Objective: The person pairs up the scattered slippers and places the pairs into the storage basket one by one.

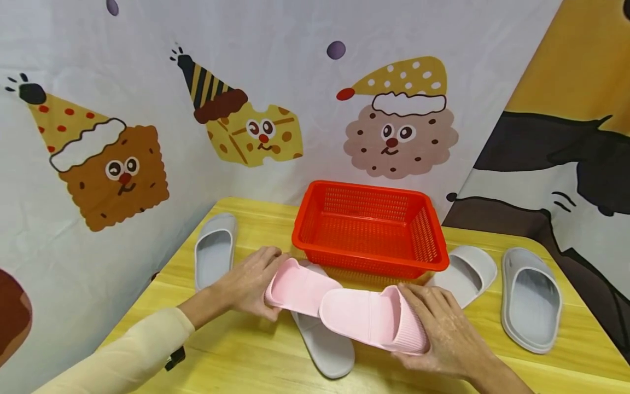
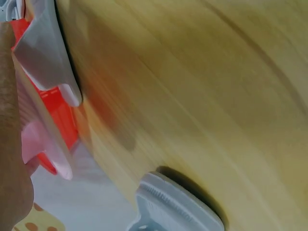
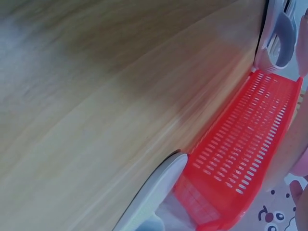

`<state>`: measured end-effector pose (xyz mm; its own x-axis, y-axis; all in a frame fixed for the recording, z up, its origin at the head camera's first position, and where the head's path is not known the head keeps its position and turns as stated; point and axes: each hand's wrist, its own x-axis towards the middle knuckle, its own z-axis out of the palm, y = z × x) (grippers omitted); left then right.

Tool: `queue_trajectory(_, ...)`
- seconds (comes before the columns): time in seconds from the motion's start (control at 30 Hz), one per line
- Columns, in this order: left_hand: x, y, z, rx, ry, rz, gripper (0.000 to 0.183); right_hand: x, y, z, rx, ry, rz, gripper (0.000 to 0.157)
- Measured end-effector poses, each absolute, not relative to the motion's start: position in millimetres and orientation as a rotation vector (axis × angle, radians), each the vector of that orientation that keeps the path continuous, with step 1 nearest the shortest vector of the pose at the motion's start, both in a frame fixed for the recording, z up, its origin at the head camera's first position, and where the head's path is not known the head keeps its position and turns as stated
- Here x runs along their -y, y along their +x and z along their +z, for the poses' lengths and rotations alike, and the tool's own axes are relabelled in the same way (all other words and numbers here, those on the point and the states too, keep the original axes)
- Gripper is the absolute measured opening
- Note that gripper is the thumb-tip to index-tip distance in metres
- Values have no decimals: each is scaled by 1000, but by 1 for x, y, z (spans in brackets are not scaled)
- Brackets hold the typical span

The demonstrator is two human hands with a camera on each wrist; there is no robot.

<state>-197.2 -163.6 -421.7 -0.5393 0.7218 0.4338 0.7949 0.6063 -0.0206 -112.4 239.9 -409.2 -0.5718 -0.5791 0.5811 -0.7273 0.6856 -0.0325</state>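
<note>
The left grip and right grip each clamp one pink slipper, ribbed across its strap, above the wood-grained table; one perforated red basket and four grey slippers rest there.

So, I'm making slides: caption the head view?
Left hand and right hand each hold a pink slipper; red basket behind.

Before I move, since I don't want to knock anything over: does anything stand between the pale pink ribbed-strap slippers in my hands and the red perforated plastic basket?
Low down, yes: the light-gray slipper lying beneath the pink slippers pokes out toward the red basket. Above its rim, nothing visible stands in the way.
</note>
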Motion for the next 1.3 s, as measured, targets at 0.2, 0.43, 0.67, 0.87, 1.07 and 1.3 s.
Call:
queue_trajectory(0.2, 156, -193, -422, 2416, -1205, -232, 103, -237, -113, -408, 2347, 995, 352, 102)
queue_trajectory(0.43, 148, -189, -422, 2396, -1192, -225, 103, -231, -118, -409, 2323, 1019, 334, 99)
queue_trajectory(0.67, 141, -187, -421, 2390, -1162, -256, 104, -226, -123, -404, 2330, 1009, 309, 99)
queue_trajectory(0.87, 136, -189, -419, 2370, -1186, -261, 101, -223, -125, -403, 2357, 995, 283, 98)
queue_trajectory(1.07, 129, -190, -419, 2362, -1214, -265, 101, -220, -128, -401, 2356, 999, 278, 99)
queue_trajectory(1.3, 121, -188, -420, 2327, -1261, -282, 102, -216, -129, -400, 2344, 1021, 320, 98)
